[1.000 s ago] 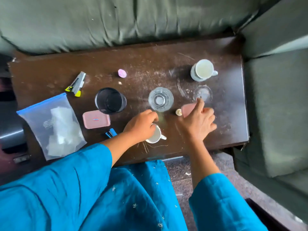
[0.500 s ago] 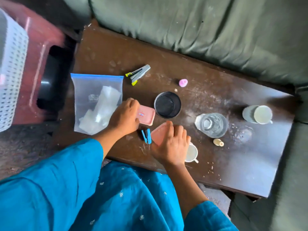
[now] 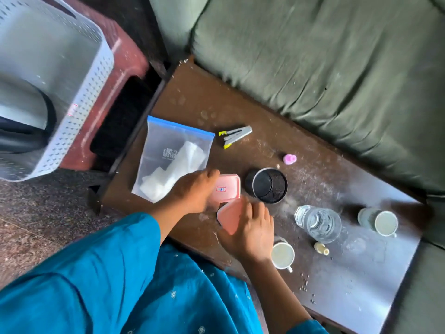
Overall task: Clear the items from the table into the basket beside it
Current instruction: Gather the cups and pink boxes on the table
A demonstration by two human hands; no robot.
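On the dark wooden table (image 3: pixel 361 280), my left hand (image 3: pixel 195 191) is closed over the left end of a pink box with a small label (image 3: pixel 228 188). My right hand (image 3: pixel 250 230) holds a second pink box (image 3: pixel 230 216) tilted just in front of the first. The white perforated basket (image 3: pixel 79 97) stands on a red stool (image 3: pixel 120 59) past the table's left end. Also on the table are a zip bag with white contents (image 3: pixel 173 157), a stapler (image 3: pixel 236 137), a small pink object (image 3: pixel 289 159), a black cup (image 3: pixel 268 185), a glass (image 3: pixel 317 222) and two white mugs (image 3: pixel 283 255) (image 3: pixel 382 222).
A small yellowish bottle (image 3: pixel 321 248) lies near the glass. A green sofa (image 3: pixel 325 56) runs along the table's far side, with another cushion at the right end. Speckled floor (image 3: pixel 36 213) lies to the left of my blue-clothed lap.
The view swung left, bringing the basket in. My left hand left the near mug and took the labelled pink box. My right hand carried the other pink box leftward beside it.
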